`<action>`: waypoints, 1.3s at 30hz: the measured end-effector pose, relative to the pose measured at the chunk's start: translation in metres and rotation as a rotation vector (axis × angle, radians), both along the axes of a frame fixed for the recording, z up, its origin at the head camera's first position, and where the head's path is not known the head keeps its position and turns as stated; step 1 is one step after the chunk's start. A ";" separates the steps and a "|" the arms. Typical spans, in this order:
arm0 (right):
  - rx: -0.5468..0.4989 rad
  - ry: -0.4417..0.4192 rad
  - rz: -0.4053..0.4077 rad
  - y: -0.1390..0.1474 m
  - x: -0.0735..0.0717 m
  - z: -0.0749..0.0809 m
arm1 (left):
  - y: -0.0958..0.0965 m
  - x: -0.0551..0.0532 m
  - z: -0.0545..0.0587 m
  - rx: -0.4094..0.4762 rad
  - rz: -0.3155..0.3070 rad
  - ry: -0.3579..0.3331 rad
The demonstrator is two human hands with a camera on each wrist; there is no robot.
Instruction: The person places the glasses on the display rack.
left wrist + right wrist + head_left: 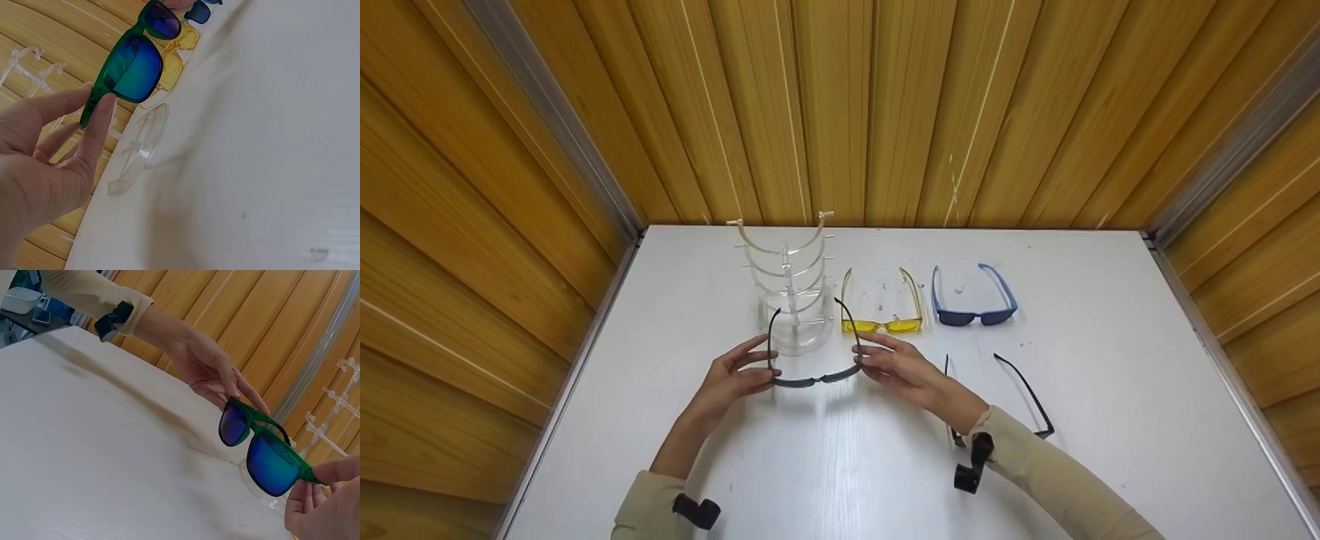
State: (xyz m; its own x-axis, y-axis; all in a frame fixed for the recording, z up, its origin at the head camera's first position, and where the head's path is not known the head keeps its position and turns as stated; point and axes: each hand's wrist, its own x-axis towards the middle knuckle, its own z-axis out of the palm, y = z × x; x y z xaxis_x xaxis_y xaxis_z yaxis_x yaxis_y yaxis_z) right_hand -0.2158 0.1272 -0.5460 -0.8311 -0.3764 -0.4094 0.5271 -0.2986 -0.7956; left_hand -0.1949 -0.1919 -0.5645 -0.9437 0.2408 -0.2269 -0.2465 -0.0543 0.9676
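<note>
Both hands hold one pair of sunglasses (795, 382) above the table, its temples pointing away from the person. The wrist views show a green frame and blue mirrored lenses (138, 67). My left hand (735, 375) pinches the left temple near its hinge between thumb and fingers. On the other side, my right hand (904, 371) grips the right temple close to the lens, as the right wrist view also shows. Just beyond the sunglasses stands a clear plastic eyewear stand (787, 277) with several curved tiers, its round base partly overlapped by the temples in the head view.
Yellow glasses (881, 326) lie right of the stand, and blue sunglasses (976, 317) farther right. Black-framed glasses (1035, 405) lie nearer, partly hidden by the right forearm. Wood-look panels (870, 112) enclose the white table (1110, 300) at the back and sides.
</note>
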 end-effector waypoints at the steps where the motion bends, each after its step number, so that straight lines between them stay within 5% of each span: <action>1: 0.000 0.005 -0.005 -0.002 -0.001 -0.001 | -0.001 -0.001 0.000 -0.002 0.007 0.003; 23: 0.007 0.078 -0.076 -0.033 -0.036 0.005 | -0.023 -0.036 0.018 -0.067 0.077 0.018; 39: 0.109 0.164 -0.171 -0.046 -0.056 0.002 | -0.024 -0.064 0.016 -0.037 0.131 0.009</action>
State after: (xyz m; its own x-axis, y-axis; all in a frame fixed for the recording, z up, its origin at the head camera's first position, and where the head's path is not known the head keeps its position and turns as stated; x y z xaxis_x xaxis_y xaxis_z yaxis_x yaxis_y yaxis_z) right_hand -0.2719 0.0811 -0.5444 -0.9374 -0.1857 -0.2947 0.3379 -0.2798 -0.8986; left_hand -0.2588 -0.2157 -0.5480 -0.9685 0.1073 -0.2248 -0.2311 -0.0497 0.9717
